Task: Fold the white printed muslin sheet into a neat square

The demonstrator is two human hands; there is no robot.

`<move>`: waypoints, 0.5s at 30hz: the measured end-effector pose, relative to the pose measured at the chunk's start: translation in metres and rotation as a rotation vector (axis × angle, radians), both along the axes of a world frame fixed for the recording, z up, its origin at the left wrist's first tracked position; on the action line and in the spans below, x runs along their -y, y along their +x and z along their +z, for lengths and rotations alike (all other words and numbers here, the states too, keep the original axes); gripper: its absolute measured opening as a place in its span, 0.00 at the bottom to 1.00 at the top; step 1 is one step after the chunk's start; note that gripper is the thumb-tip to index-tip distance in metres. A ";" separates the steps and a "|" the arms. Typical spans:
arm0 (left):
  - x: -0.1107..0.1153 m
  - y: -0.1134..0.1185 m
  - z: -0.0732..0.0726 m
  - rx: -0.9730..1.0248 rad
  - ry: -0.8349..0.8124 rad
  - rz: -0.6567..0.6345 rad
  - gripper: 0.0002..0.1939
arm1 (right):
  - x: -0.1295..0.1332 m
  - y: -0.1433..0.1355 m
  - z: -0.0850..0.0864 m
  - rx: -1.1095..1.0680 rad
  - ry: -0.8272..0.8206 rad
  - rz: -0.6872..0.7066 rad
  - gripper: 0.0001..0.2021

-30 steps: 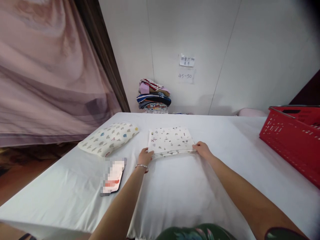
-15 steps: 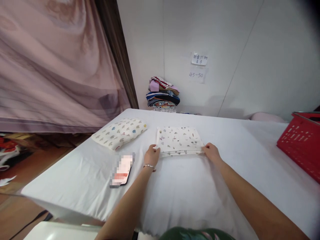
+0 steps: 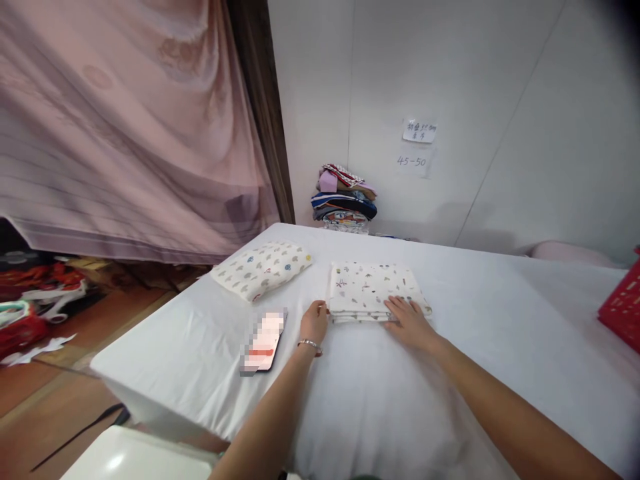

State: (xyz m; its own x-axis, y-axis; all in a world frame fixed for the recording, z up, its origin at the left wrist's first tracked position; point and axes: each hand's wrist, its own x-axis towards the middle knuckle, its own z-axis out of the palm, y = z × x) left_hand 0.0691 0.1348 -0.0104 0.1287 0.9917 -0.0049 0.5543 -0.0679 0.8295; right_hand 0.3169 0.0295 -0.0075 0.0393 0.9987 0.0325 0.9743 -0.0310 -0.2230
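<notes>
Could skew the folded cloth (image 3: 369,285) on the bench (image 3: 380,393) right of the phone (image 3: 265,341) by uneven pressing, with fingers of the right hand (image 3: 411,323) laid open atop it and the grip of the left hand (image 3: 314,323), nearer the phone, impossible to tell.

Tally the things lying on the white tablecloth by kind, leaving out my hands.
Printed white fabric items: 2
Smartphone: 1
Red basket, cut off at the frame's edge: 1
Total: 4
</notes>
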 end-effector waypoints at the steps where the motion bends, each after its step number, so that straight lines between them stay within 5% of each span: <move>1: 0.000 0.000 0.000 -0.035 0.006 -0.007 0.13 | -0.002 -0.004 0.003 -0.009 0.016 -0.018 0.28; 8: 0.004 0.016 0.009 -0.215 0.032 -0.118 0.14 | -0.038 -0.054 0.026 -0.107 0.071 0.148 0.30; 15: -0.031 0.015 0.015 -0.365 0.094 -0.119 0.17 | -0.057 -0.064 0.003 -0.037 0.004 0.194 0.31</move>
